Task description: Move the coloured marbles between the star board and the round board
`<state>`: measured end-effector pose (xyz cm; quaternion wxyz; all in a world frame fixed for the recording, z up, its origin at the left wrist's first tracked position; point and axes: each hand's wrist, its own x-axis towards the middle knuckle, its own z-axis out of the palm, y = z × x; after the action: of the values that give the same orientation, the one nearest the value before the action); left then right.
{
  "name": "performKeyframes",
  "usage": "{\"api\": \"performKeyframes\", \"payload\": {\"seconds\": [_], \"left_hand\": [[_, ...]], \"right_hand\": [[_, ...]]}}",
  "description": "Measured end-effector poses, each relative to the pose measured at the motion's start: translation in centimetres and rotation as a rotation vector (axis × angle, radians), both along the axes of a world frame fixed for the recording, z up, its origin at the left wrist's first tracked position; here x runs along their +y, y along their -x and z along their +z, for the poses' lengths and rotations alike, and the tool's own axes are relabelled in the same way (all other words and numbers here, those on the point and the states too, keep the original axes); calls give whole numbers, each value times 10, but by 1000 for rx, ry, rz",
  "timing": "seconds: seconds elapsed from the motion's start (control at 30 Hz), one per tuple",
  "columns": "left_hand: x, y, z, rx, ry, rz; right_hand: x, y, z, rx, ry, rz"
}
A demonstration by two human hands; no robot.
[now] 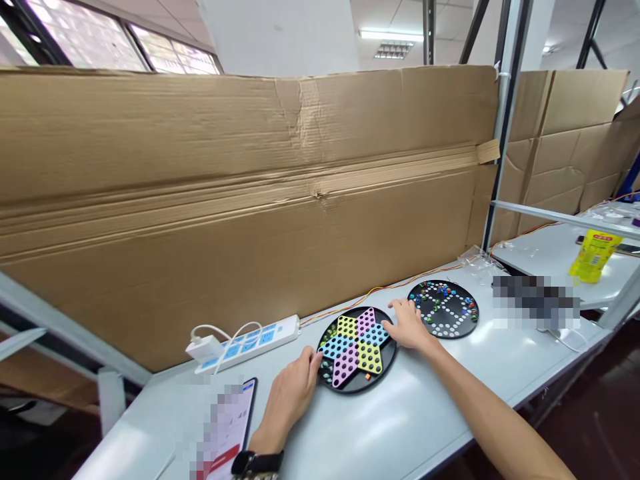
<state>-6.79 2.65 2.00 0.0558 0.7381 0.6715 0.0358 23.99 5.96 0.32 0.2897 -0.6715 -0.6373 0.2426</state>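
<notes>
A round black Chinese checkers board (359,387) with a colourful star of holes lies flat on the table. Small marbles sit in its side pockets, and a small orange cube (368,377) rests near its front rim. My left hand (294,388) is closed at the left rim, thumb and index finger against the edge. My right hand (410,327) is at the right side, its fingers apart and the thumb near the blue star point. Just behind my right hand lies a second round black board (453,332) with white spots and several coloured marbles.
A white power strip (280,332) with a plugged-in charger (204,349) stands by the cardboard wall (240,267). A phone (235,427) lies beside my left forearm. Clear plastic wrap (480,263) and a blurred dark item (535,301) are at right. A yellow pouch (595,257) stands beyond.
</notes>
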Motion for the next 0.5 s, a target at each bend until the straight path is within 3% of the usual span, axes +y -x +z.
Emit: {"api": "performKeyframes", "payload": {"seconds": [0.13, 0.2, 0.3, 0.37, 0.43, 0.5], "left_hand": [[3, 8, -1, -138, -141, -15], [4, 6, -5, -181, -210, -49], [1, -2, -17, -296, -405, -144], [-1, -9, -25, -378, -528, -217], [-4, -16, -30, -415, -569, -284], [-5, -21, -29, -415, -553, -369]], "right_hand": [[2, 16, 10, 435, -83, -59], [-2, 30, 14, 708, -5, 1], [-14, 54, 16, 1015, 382, 257], [-22, 67, 16, 1107, 659, 468], [-28, 76, 14, 1148, 823, 592], [-30, 79, 13, 1183, 896, 594]]}}
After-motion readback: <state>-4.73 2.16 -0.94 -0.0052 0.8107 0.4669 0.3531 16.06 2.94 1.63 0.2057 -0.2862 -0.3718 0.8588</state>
